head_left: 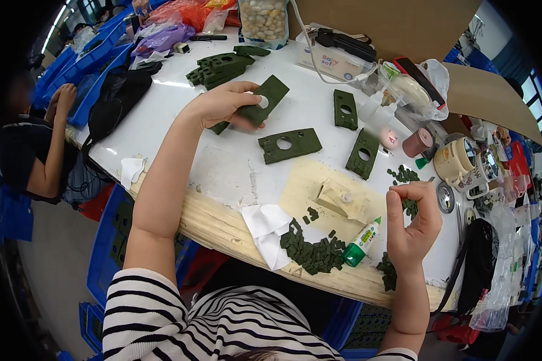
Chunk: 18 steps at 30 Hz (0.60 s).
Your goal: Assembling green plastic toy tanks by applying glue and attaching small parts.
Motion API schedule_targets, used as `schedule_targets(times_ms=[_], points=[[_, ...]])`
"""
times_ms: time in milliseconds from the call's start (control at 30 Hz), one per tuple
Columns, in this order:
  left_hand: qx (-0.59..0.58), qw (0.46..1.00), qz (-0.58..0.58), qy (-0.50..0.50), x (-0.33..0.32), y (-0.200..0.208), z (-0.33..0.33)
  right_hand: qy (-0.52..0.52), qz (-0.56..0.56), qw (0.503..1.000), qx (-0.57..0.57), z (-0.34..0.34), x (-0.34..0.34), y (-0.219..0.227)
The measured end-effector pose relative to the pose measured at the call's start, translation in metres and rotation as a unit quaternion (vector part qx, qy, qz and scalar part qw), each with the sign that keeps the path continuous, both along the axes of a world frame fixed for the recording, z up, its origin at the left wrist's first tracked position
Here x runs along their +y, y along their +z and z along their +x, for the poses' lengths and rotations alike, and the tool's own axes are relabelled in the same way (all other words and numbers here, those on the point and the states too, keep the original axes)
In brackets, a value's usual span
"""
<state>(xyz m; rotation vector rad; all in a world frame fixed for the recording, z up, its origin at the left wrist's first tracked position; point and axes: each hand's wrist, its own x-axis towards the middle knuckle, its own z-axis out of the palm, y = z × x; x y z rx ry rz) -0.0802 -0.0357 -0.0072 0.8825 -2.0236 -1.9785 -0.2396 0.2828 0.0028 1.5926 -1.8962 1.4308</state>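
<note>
My left hand [226,102] grips a flat dark-green plastic plate [274,93] by its lower left part, above the table; a pale round spot shows through its hole. Around it lie similar plates with round holes: one [307,141] in the middle, one [344,98] farther right, and one [367,142] nearer. My right hand [412,225] is raised at the right with thumb and index finger curled together; what they hold, if anything, is too small to tell. Left of it stand a beige block [343,201] and a green-and-white glue bottle [361,243], beside a heap of small green pieces [313,256].
More green plates are stacked [220,69] at the back left. White cloth [266,231] lies at the table's front edge. On the right are a thread spool [417,142], mugs [451,162] and a black bag [479,259]. Another person's hands [63,96] show at far left.
</note>
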Motion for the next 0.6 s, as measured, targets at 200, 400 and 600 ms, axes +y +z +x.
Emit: schedule_targets(times_ms=[200, 400, 600], points=[[-0.072, 0.99, -0.12, 0.014, -0.005, -0.015, -0.005, 0.0, 0.004, 1.0, 0.006, 0.001, -0.001, 0.002], [-0.136, 0.945, -0.297, 0.017, 0.003, -0.013, -0.006, -0.001, 0.012, 1.0, 0.008, 0.0, -0.002, 0.0], [-0.162, 0.875, -0.455, 0.038, 0.004, -0.012, -0.001, 0.004, 0.022, 1.0, -0.001, 0.0, -0.002, -0.003]])
